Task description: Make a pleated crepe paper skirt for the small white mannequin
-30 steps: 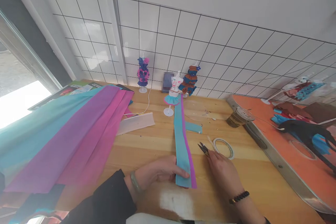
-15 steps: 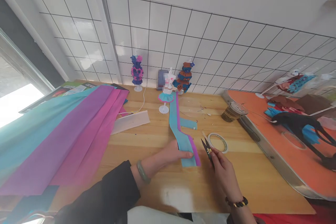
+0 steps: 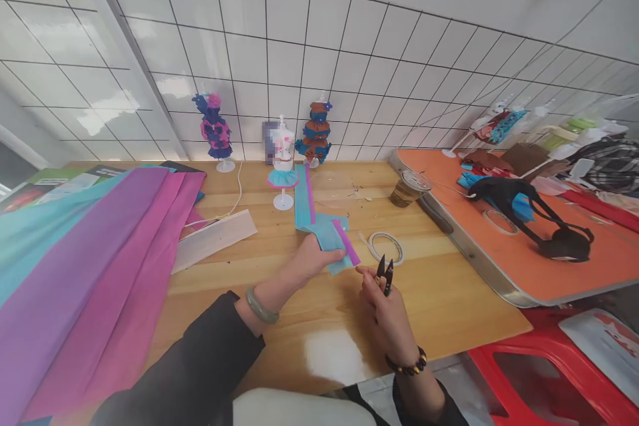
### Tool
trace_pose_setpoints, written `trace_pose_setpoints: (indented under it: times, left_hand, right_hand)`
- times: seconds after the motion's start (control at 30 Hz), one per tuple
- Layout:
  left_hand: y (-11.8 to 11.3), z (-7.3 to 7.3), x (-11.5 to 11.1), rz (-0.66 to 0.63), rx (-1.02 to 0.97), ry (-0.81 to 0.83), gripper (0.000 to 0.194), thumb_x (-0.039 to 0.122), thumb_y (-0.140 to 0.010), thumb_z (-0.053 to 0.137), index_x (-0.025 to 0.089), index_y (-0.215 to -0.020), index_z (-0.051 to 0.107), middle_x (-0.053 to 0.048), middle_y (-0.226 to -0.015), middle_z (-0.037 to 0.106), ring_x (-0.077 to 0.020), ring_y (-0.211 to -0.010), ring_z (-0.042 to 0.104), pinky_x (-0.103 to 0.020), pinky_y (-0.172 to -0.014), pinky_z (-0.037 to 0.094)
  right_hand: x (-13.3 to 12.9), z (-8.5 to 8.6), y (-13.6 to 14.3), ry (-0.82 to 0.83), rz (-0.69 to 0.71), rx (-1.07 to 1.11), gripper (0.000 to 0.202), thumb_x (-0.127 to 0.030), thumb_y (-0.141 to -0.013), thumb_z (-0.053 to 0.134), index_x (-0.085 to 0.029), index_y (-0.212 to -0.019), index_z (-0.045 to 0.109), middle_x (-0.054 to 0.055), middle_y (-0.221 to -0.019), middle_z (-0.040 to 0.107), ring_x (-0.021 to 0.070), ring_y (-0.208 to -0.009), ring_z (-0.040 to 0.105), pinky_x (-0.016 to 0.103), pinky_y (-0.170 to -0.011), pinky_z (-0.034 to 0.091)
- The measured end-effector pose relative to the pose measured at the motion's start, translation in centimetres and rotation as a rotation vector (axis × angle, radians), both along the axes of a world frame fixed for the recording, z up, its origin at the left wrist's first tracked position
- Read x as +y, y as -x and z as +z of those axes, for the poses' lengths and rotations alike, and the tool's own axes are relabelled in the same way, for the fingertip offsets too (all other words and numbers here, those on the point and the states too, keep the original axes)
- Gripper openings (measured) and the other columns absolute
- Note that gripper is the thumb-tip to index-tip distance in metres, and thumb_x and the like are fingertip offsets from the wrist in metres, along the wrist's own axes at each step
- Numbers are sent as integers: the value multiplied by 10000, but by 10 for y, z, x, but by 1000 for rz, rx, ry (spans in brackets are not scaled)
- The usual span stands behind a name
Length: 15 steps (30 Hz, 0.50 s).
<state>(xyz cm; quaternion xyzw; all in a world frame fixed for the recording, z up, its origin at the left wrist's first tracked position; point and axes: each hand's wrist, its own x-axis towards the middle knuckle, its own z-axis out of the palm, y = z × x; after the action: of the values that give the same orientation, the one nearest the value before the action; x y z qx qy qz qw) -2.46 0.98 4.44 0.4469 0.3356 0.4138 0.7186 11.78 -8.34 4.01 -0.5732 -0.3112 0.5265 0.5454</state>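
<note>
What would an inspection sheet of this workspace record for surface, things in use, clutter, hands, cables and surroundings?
Surface: wooden tabletop, bright glare near its front edge.
Things in use: turquoise-and-purple strip, bent rather than flat; black snips, blades apart.
Clutter: tape roll, lidded cup, small scraps, coloured sheets; dress form upright in a turquoise skirt.
Hands: left hand grips the strip near its end; right hand holds the snips, a fingertip close to the strip, contact unclear.
Cables: white cable curves over the tabletop toward the coloured sheets.
Surroundings: tiled wall behind; orange surface and red stool on the right.
</note>
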Motion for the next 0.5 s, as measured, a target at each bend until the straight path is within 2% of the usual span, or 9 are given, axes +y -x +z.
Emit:
trace_pose_setpoints:
  times: [0.07,0.27,0.5]
  left_hand:
    - [2,2,-1,-3,25,2,536,265,-613,794,150,-1097,594,-87,-1034,674,-210,-927,626,-365,-848,487]
    - [6,11,-6,-58,42,32,506,210,-620,774,146,-1093,604,-70,-980,692,-210,-908,629,-352,-843,478]
    - [5,11,-13,-139,-134,247,540,175,-602,767,195,-1114,598,-26,-903,672,-182,-856,606,-326,-784,468]
  right_hand:
    - [7,5,6,21,22,28,515,-568,-639,719,-152,-904,569,-116,-511,212,46,-428,156,209,-402,97]
    - [14,6,16,49,-32,20,450,-542,-609,744,-174,-721,510,-116,-507,199,39,-434,147,210,-400,93]
    - [7,1,14,-5,-88,-66,416,-523,-636,726,-158,-745,559,-103,-495,256,48,-426,207,209,-404,155]
